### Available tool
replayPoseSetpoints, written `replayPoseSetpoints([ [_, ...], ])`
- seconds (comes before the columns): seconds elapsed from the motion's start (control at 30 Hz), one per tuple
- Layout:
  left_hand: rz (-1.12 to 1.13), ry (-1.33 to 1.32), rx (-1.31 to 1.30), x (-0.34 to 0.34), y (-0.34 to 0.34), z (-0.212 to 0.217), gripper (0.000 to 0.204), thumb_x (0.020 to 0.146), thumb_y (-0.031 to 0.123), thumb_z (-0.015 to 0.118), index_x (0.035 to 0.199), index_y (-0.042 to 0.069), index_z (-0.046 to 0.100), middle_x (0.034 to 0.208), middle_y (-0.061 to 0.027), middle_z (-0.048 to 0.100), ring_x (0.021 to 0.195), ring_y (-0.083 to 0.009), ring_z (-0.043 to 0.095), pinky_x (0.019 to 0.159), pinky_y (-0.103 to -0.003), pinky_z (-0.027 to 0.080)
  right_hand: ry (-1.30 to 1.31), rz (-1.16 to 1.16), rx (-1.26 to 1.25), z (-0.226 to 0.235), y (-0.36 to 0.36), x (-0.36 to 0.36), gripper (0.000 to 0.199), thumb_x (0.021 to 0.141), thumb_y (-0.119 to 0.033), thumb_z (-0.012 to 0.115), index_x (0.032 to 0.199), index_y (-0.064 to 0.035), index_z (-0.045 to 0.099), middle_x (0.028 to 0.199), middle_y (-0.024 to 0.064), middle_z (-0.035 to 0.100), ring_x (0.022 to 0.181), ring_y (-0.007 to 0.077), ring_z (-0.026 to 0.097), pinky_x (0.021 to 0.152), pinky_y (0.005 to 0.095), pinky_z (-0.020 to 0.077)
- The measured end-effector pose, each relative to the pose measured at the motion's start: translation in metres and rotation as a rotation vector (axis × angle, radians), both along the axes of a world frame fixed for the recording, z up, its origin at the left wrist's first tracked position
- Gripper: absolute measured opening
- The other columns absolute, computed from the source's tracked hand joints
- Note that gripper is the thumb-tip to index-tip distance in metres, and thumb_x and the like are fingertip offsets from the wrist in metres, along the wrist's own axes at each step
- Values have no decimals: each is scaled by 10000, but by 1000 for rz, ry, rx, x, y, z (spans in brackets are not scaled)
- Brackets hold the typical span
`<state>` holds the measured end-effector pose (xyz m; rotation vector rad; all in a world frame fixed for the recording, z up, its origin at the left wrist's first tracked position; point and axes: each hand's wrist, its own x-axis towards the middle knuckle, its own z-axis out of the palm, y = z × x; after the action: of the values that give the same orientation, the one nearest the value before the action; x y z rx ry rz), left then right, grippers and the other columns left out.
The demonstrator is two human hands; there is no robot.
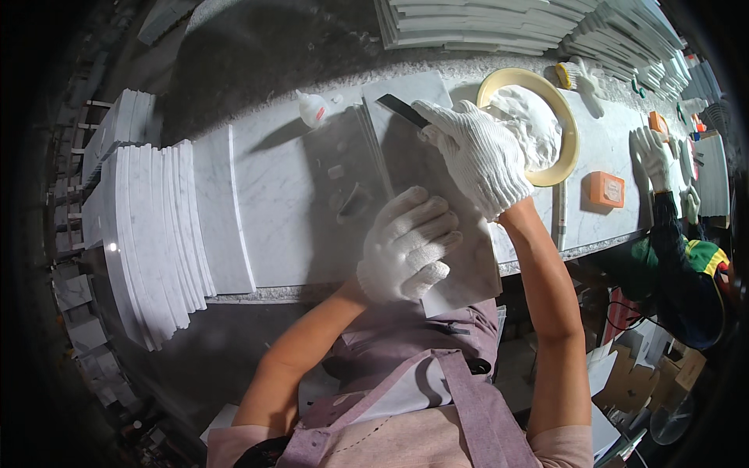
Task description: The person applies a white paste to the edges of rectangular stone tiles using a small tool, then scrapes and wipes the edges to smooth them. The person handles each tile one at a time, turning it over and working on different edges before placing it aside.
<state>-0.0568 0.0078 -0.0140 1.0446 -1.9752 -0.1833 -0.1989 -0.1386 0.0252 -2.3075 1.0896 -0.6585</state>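
Note:
My right hand [484, 152], in a white knit glove, is closed around a dark flat scraper blade [402, 110]. Its straight end points up and left over a grey-white marble slab [417, 160]; whether it touches the stone I cannot tell. My left hand [409, 246], gloved the same way, hovers at or rests on the slab's near part, fingers loosely bent and apart, with nothing visible in them. Just right of my right hand stands a cream-yellow bowl [571, 148] holding a heap of white paste or powder [527, 125]. A white squeeze bottle [312, 108] stands left of the blade.
Upright marble tiles [156, 234] are packed in a row at the left. More stacked slabs [476, 23] lie along the far side. An orange box [607, 189] sits right of the bowl. At the far right, a co-worker's gloved hand [654, 156] rests on the bench.

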Motion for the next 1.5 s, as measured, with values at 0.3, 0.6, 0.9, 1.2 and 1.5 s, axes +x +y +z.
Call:
replayPoseSetpoints([
  [0.3,-7,-26,30,1,-1,5,396,928,347,566,1059,43,785,1193,-113,717,1253,-324,608,1149,-557,442,135,52,-68,7,-5,2,410,1006,-131,599,1402,-175,696,962,125,720,858,343,700,766,445,545],
  [0.6,0,-16,36,1,0,4,385,876,324,604,1064,40,784,1208,-113,712,1261,-316,604,1168,-547,437,47,61,-98,0,-7,7,329,984,-214,615,1282,-115,712,955,175,695,831,364,698,710,463,556],
  [0.9,-9,-20,49,1,0,2,377,905,320,584,1073,51,788,1211,-96,722,1273,-308,599,1162,-544,448,102,73,-109,-4,-10,8,288,982,-209,617,1237,-114,711,1011,172,684,833,353,708,701,459,562],
  [1.2,-2,-9,39,0,0,3,361,942,312,577,1084,54,786,1203,-88,721,1270,-306,600,1155,-542,459,201,94,-61,-3,-5,7,524,962,-65,569,1470,-177,634,1019,93,753,898,300,733,776,398,586],
  [1.5,13,-12,-11,-2,1,4,343,974,306,569,1083,62,785,1202,-86,721,1273,-311,606,1147,-553,465,152,146,-40,11,0,1,298,968,-210,627,1244,-161,727,943,146,718,808,321,734,654,437,572],
])
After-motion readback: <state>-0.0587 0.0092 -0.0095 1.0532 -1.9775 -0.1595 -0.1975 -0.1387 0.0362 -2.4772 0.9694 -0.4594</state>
